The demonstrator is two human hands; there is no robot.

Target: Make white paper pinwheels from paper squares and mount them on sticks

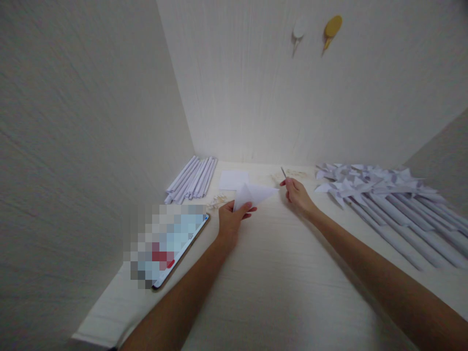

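1 folded white paper point(257, 193) shows in the head view, gripped by the left hand point(231, 220) above the table point(278, 278), its tip pointing toward the right hand point(298, 195). That hand pinches a thin, stick-like item point(283, 172). Rolled paper tubes point(193, 179) and a phone point(179, 246) lie left; pointed paper shapes point(369, 184) with tubes lie right.

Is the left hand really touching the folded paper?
Touching. The head view shows the left hand holding the folded paper, its thumb lying over the paper and its fingertips showing past the lower edge.
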